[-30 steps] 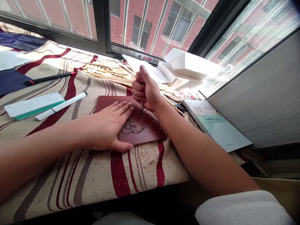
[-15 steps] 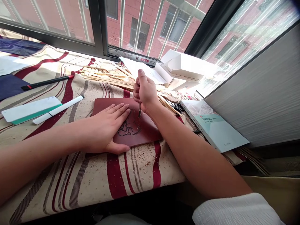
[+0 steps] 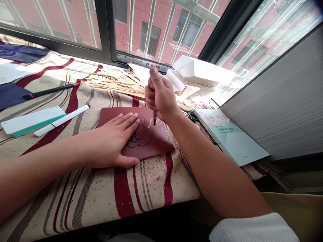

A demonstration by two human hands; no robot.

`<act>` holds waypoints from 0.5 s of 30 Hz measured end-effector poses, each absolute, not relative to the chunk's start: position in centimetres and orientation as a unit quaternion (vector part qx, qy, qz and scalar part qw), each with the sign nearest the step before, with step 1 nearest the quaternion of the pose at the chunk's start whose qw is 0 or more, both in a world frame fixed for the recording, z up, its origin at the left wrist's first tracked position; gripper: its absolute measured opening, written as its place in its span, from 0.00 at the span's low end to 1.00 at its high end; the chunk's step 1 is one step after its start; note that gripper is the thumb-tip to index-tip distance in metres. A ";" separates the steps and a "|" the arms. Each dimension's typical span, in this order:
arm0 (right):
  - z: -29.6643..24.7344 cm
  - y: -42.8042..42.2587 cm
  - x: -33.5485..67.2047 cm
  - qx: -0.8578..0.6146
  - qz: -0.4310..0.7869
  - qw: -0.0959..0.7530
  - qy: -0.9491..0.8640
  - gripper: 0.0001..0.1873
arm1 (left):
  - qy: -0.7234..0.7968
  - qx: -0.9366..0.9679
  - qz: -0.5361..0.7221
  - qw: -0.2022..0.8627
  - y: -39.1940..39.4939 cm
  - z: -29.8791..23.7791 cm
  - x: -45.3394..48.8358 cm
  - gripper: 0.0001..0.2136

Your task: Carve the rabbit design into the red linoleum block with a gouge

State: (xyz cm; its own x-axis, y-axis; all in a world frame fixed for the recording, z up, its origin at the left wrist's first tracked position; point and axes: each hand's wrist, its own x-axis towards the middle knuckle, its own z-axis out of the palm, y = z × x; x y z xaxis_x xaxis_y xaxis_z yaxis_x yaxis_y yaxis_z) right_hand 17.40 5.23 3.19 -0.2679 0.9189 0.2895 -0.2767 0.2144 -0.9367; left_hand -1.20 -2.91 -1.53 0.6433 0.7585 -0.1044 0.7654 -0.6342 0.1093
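A reddish-brown carving board [image 3: 161,139] lies on the striped cloth [image 3: 101,198], with a dark carved outline and paler drawn lines on its surface. My left hand [image 3: 121,137] rests flat on the board's left part, fingers stretched out and the thumb along the near edge. In my right fist [image 3: 161,94] is an upright carving tool [image 3: 154,118], thumb on top. Its tip points down over the right half of the board and appears lifted slightly off it. Most of the tool's handle is hidden by my fingers. Small shavings are scattered on the cloth near the board.
Thin wooden strips [image 3: 118,80] and a white box [image 3: 196,72] lie by the window. To the right are scissors [image 3: 192,116] and a book [image 3: 230,134]. At left lie a white pen [image 3: 63,120], a green-and-white strip [image 3: 34,121] and a black-and-red pen [image 3: 51,90].
My right hand has risen slightly and shifted right with the carving tool, whose tip has come up from the carved area. My left hand stays flat on the board.
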 end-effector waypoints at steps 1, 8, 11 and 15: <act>2.9 5.4 17.3 -0.282 0.562 0.535 -0.564 0.33 | 0.424 0.903 -0.027 0.071 -2.9 -1.5 -1.2 0.59; 2.0 5.5 16.2 -0.320 0.549 0.548 -0.544 0.30 | 0.449 0.891 -0.027 0.068 -3.2 -1.0 -0.2 0.58; 2.1 5.5 16.1 -0.321 0.547 0.557 -0.536 0.29 | 0.452 0.888 -0.048 0.073 -3.3 -0.4 0.2 0.57; 2.1 5.6 16.2 -0.316 0.557 0.560 -0.525 0.28 | 0.462 0.878 -0.085 0.086 -3.5 0.4 0.5 0.57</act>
State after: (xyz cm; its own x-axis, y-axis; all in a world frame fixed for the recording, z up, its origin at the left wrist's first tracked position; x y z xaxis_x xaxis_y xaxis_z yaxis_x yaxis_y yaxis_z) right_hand 16.19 5.57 2.14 -0.1726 0.9563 0.2359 -0.2922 0.1790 -0.9395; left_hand 0.47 -3.47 0.35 0.5583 0.7973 -0.2295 0.8266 -0.5581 0.0722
